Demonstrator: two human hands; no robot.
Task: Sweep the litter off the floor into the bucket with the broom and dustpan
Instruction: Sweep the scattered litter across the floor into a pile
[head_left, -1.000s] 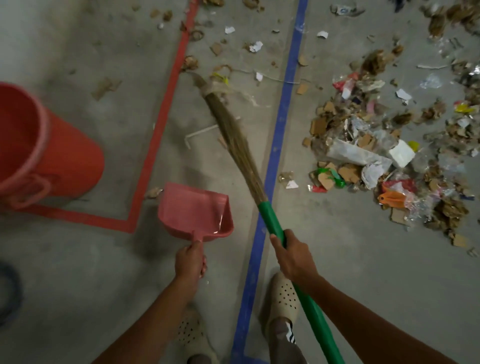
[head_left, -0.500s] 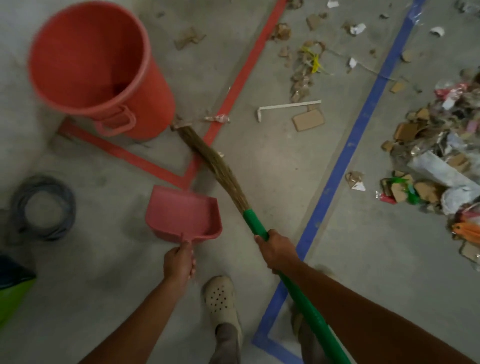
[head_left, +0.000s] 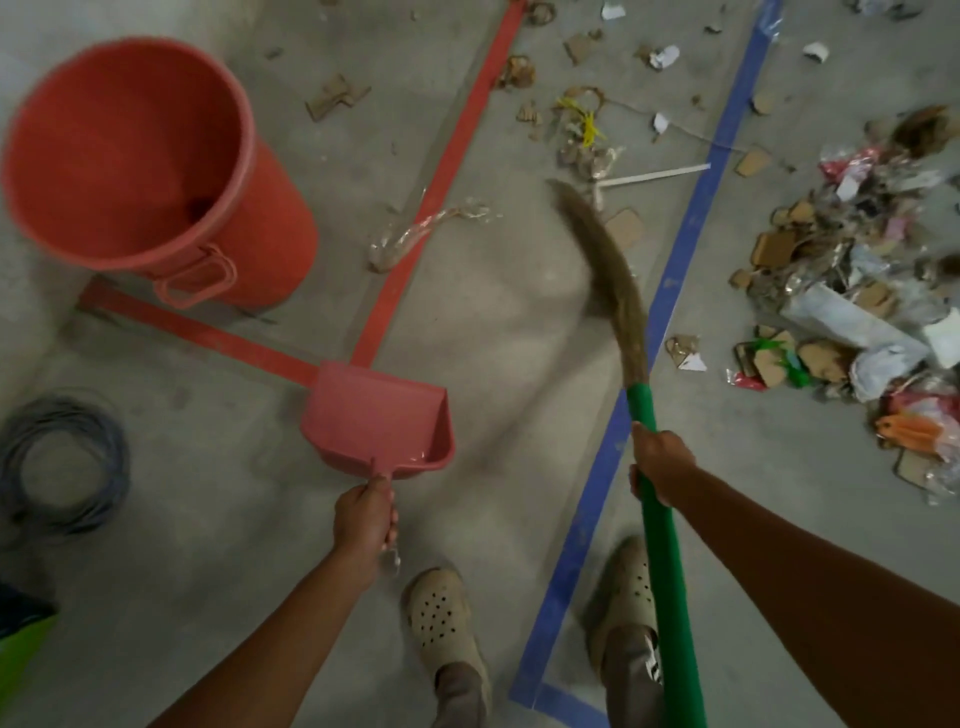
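Head view: right hand (head_left: 662, 465) holds blurred, perhaps lifted broom (head_left: 640, 410).

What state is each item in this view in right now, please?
bucket: upright, open-topped, nearly empty.
dustpan: held by its handle, looks empty.
broom: bristles blurred, green handle gripped.
left hand: grips the dustpan handle.
right hand: grips the broom handle.
litter: heaped and scattered on the floor.
cable: coiled on the floor.
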